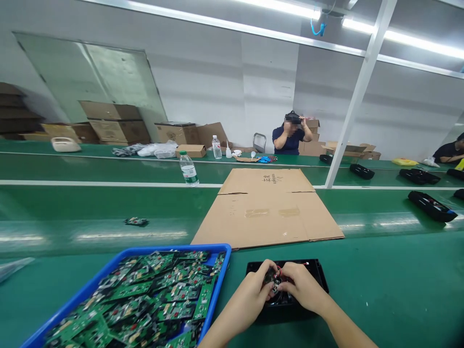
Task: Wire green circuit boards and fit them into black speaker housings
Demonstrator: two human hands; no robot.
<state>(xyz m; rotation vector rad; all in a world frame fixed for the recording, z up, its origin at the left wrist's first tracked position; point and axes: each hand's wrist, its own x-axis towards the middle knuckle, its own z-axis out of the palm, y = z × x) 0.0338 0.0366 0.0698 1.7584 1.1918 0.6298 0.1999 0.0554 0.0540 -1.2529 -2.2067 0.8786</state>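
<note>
In front of me lies an open black plastic housing [321, 276] on the green bench. Above its inside, my left hand [255, 290] pinches a small circuit board [276, 285] between thumb and fingers. My right hand [302, 289] is closed at the other side of the same board, its thumb and fingertips pressed against it. Red wires run beside the fingertips, and a small white connector [306, 264] shows at the housing's far edge. The fingers hide much of the board and the middle of the housing.
At left, a blue tray [221, 278] holds many green circuit boards. A flattened cardboard sheet [268, 217] lies beyond the housing. One loose board [137, 221], a water bottle [189, 169] and black housings [431, 205] are farther off. A person [292, 133] sits opposite, hands at their headset.
</note>
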